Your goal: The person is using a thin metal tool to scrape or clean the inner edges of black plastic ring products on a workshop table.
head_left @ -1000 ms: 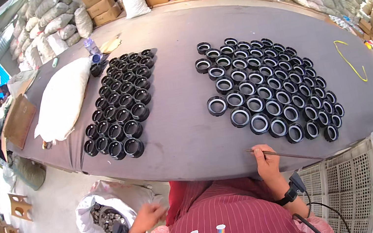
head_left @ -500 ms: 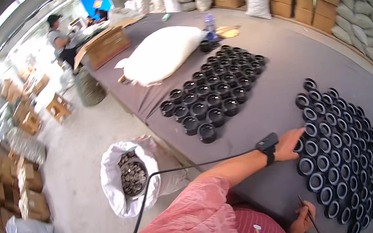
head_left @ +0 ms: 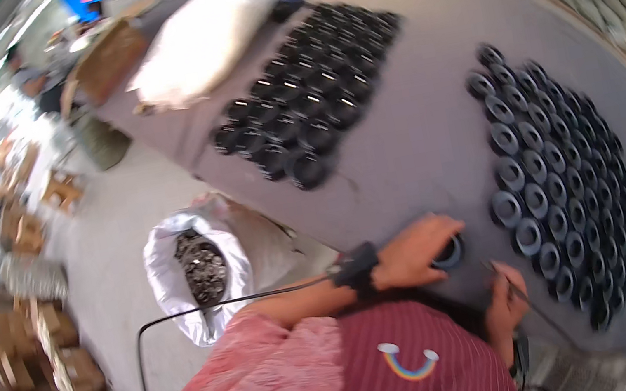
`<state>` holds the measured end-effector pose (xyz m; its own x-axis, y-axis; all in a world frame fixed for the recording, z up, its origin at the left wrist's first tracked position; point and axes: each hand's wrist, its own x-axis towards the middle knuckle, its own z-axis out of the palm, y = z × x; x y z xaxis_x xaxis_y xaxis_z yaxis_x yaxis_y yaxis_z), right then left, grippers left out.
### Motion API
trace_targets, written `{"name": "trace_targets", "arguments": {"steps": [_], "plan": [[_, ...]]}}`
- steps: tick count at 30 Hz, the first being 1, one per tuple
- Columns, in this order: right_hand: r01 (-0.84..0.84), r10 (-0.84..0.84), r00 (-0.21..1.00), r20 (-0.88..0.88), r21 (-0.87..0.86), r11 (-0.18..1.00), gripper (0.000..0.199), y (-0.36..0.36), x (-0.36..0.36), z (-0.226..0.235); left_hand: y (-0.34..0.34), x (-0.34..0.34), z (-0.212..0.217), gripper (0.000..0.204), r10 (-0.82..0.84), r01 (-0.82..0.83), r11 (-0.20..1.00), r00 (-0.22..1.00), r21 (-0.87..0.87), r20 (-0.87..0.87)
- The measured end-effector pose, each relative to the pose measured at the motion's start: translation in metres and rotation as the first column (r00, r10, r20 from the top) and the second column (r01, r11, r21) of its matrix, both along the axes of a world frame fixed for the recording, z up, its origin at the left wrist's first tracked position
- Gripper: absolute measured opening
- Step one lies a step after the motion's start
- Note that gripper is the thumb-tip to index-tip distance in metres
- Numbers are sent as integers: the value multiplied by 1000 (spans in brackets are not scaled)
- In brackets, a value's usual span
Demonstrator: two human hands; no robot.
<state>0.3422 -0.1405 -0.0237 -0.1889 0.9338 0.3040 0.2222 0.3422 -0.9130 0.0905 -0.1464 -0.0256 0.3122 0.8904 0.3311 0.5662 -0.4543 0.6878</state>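
Note:
My left hand [head_left: 417,252], with a black band on its wrist, is closed round a black round ring-like piece [head_left: 451,255] near the table's front edge. Just right of it, my right hand [head_left: 506,300] grips a thin dark pen-like tool [head_left: 518,295], its tip pointing up toward the piece; a dark line trails from it to the lower right. Many black rings with pale rims [head_left: 527,238] stand in close rows to the right of both hands. Farther left, black round cups [head_left: 307,170] form another block.
The grey table [head_left: 406,154] also bears a big white sack [head_left: 206,42] and a cardboard box [head_left: 107,60]. An open white sack [head_left: 161,260] of small metallic parts stands on the floor at left. Boxes, a stool [head_left: 61,190] and a person [head_left: 33,81] are beyond.
My left hand has drawn back left from the edge of the ring rows and now holds one piece near my right hand. The view has shifted, and my right hand's tool tip points up-left.

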Motion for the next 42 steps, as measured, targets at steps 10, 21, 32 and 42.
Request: {"name": "trace_targets", "arguments": {"steps": [10,21,32,42], "plan": [[-206,219,975,-36,223,953,11,6,-47,10,-24,-38,13,61,6,-9,999,997,39,77],[-336,294,934,202,229,913,8,13,-63,21,-22,-31,16,22,-25,25,1000,1000,-12,15],[-305,187,909,373,289,907,12,24,-62,39,-19,-35,10,20,-39,40,999,999,-26,31],[-325,269,932,245,229,918,11,24,-81,14,-21,-33,4,22,-21,22,1000,999,-14,30]]}}
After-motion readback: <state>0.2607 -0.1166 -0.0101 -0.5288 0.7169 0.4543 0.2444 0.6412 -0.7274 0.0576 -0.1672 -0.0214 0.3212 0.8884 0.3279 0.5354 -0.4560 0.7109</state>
